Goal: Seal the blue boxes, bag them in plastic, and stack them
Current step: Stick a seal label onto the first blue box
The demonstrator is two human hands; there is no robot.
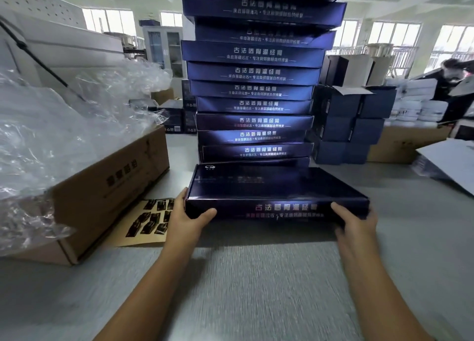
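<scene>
A flat blue box [274, 184] sits on the grey counter [256, 284] at the foot of the tall stack of blue boxes [254, 89]. The left grip [189, 220] clasps its near left corner and the right grip [356, 222] its near right corner, thumbs on the front face

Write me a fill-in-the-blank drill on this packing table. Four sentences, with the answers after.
1. The left hand and right hand each hold a near corner of one flat ___ box.
2. The stack stands ___ that box.
3. The sticker sheet lies on the table beside the ___ hand.
4. The carton is filled with clear ___.
Missing words: blue; behind; left; plastic
</scene>
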